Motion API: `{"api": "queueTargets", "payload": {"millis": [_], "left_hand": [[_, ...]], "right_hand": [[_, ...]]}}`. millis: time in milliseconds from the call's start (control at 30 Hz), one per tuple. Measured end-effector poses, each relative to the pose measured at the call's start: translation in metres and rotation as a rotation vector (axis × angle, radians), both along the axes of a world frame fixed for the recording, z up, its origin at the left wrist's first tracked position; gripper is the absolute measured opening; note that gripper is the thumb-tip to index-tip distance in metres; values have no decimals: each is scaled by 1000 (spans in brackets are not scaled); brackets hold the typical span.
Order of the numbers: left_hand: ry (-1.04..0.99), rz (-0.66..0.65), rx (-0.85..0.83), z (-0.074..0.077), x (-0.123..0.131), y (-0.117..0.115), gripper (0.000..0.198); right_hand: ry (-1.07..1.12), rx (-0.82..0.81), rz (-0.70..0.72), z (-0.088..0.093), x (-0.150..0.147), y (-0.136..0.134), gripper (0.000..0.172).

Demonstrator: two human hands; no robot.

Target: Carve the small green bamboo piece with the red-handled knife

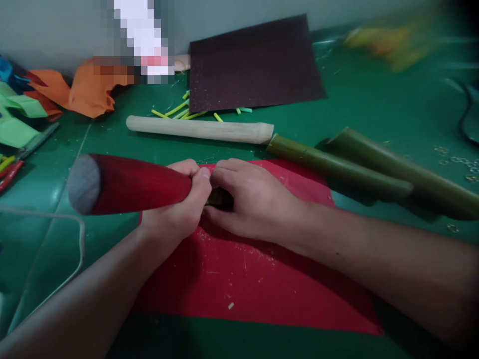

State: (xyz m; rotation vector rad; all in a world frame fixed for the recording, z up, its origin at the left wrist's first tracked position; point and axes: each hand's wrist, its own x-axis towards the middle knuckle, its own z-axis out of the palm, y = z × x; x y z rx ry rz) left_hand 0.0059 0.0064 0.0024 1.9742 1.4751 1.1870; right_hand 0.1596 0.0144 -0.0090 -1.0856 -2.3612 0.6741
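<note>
My left hand (183, 202) is closed around a thick red tapered handle (140, 183) whose wide, flat grey end points to the left. Whatever the handle leads to is covered by my fingers. Close beside it, my right hand (252, 197) is curled with its fingertips near my left thumb. A dark, brownish-green thing (216, 198) shows in the gap within the right hand; its kind is not clear. Under both hands lies a red sheet (239, 284) sprinkled with pale shavings and a small pale chip (231, 305).
Behind my hands lie a pale peeled bamboo stick (202, 129) and green bamboo pieces (340, 162). A dark brown sheet (254, 65) covers yellow-green strips. Orange crumpled material (92, 89), a white cable (81, 239) and small rings (464, 162) are on the green table (359, 107).
</note>
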Motion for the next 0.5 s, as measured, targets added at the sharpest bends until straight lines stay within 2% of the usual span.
{"api": "queueTargets", "payload": {"millis": [133, 267, 500], "left_hand": [[-133, 92, -70, -1, 2, -6, 34], [-257, 146, -34, -4, 3, -6, 34], [-187, 89, 31, -7, 3, -1, 33]], "right_hand": [[14, -6, -44, 0, 1, 0, 16], [13, -33, -46, 0, 0, 2, 18], [8, -32, -38, 1, 0, 2, 17]]}}
